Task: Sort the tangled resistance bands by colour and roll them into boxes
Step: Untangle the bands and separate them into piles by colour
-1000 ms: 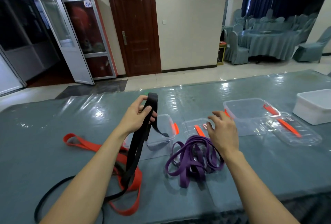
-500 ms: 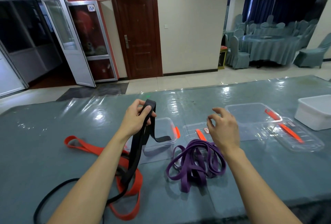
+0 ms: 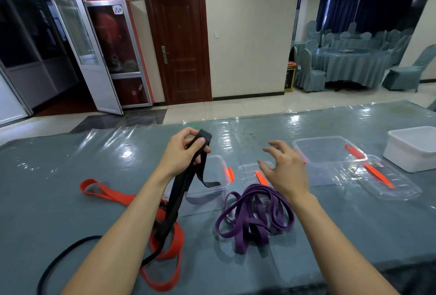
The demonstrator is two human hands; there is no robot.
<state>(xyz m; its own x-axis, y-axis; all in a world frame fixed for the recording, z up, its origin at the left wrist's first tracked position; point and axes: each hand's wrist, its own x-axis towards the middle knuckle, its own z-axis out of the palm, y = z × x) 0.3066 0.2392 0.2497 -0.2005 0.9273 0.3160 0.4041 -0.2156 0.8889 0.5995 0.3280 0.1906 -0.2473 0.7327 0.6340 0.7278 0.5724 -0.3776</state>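
Black band (image 3: 181, 191) in left hand (image 3: 181, 155); right hand (image 3: 284, 169) above purple bands (image 3: 254, 217).

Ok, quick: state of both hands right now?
Left hand: grips the flat black resistance band, one end raised.
Right hand: open, fingers spread, holding nothing, above the tangled purple resistance bands.

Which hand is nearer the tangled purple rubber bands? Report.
Right. The right hand hovers just above the tangled purple rubber bands; left hand grips a flat black band farther left.
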